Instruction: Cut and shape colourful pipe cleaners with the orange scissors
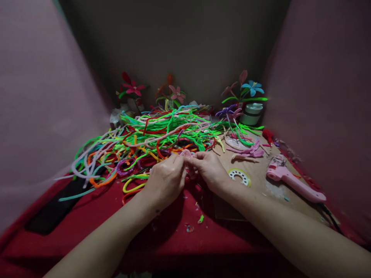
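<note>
My left hand [165, 179] and my right hand [210, 170] meet over the red cloth [174, 227], fingers curled together. Both pinch a small pink pipe cleaner piece [186, 153] that peeks out above the fingertips. Just beyond the hands spreads a big tangled pile of coloured pipe cleaners [150, 139], mostly green, orange, white and red. A yellow loop [131, 185] lies beside my left hand.
A pink glue gun [290, 179] lies on a cardboard sheet [261, 173] at right, beside a tape roll [239, 175] and pink petal shapes [249, 152]. Finished pipe-cleaner flowers [176, 92] and a white jar [252, 114] stand at the back. Pink walls close both sides.
</note>
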Available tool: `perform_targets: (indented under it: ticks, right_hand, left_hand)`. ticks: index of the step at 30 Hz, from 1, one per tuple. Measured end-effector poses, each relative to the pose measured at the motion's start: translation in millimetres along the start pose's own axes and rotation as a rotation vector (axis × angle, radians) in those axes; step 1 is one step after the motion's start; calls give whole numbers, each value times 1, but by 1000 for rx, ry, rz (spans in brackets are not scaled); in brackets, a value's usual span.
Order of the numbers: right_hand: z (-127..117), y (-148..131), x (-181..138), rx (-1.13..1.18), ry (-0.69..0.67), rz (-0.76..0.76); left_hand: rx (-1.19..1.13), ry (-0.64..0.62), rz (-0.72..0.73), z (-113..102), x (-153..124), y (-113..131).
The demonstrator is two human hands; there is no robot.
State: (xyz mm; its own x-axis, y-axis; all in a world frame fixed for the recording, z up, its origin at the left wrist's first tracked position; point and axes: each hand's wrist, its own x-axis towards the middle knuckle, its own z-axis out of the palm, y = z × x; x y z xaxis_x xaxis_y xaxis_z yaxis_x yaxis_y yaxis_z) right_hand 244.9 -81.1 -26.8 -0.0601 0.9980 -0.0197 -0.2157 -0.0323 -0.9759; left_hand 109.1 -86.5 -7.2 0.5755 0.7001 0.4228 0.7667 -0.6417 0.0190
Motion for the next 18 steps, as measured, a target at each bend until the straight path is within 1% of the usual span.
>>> perform_targets:
  ticks: [2,7,11,13,15,18]
  right_hand:
    - [-1,1,0,26,-21,16]
    - [-2,1,-1,-54,-3,2]
    - [-1,0,-1,-59,-2,9]
    - [0,-1,-1,-37,3,37]
    - [0,-1,-1,8,-8,58]
    - [0,-1,-1,75,-48,66]
  left_hand:
    - [-13,-7,-2,0,1,-3]
    - [-24,-43,66,1,3,-7]
    - [43,-107,92,-4,1,-5]
    - [58,-126,106,-6,0,-4]
    - [9,-113,134,-7,1,-4]
    - [-118,-31,162,-4,2,-6]
